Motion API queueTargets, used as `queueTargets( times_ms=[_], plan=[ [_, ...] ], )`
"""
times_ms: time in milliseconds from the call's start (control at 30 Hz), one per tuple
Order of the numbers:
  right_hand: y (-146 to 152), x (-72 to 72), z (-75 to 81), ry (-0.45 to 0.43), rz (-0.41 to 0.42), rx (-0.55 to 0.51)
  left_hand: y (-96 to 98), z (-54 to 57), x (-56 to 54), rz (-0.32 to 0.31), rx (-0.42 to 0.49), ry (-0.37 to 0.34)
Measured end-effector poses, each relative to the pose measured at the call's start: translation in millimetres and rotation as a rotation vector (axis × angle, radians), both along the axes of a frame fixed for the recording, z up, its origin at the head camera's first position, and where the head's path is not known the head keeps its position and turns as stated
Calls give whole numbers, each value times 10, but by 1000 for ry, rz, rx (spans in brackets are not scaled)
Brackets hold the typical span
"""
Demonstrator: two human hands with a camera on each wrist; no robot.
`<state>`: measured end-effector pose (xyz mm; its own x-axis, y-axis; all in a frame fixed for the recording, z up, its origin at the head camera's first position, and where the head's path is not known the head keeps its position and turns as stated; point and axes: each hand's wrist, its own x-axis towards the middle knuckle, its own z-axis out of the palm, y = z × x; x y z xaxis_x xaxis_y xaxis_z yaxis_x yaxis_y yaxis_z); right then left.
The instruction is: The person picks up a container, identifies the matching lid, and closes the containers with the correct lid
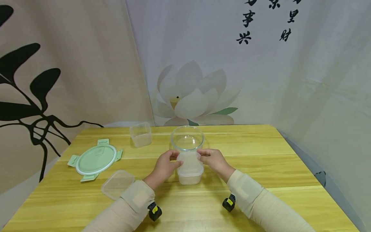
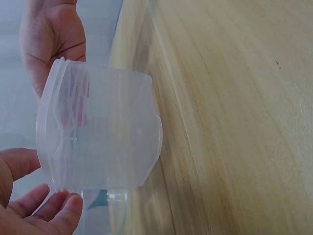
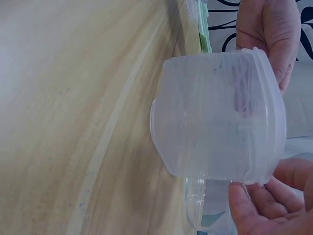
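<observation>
A translucent plastic food container [image 1: 189, 179] stands upright in front of me on the wooden table [image 1: 246, 206], with a frosted lid [image 1: 189, 162] over its top. On its left side my left hand [image 1: 166, 166] holds the lid's edge, the thumb near the front and the other fingers toward the back. My right hand [image 1: 215, 161] grips the opposite edge. Both wrist views show thumbs at the lid and fingertips beneath the rim. The container's walls [image 2: 107, 127] are see-through, and no contents show inside.
Directly behind the container is a round glass bowl [image 1: 187, 150]. An uncovered plastic container [image 1: 141, 140] stands at the back left. Toward the left lie a round green lid [image 1: 97, 159] with clip flaps and a clear plastic lid [image 1: 117, 183], close to my left sleeve. A printed curtain [image 1: 261, 80] hangs behind the table.
</observation>
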<state>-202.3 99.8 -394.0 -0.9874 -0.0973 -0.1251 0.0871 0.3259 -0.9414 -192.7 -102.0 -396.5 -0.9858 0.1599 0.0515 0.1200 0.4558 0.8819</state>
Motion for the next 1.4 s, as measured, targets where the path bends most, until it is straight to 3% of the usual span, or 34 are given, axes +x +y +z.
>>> queueTargets(
  times_ms=[567, 967, 1167, 1400],
  plan=[
    [41, -17, -25, -90, 7, -19, -26, -22, 12, -2, 73, -103],
    [79, -47, -75, -77, 43, -19, -38, -72, -33, -17, 34, -25],
    [84, -45, -63, -87, 62, 1, -52, -74, -32, -35, 6, -23],
    [79, -29, -73, -101, 59, 6, -12, -113, 0, 8, 52, -39]
  ],
)
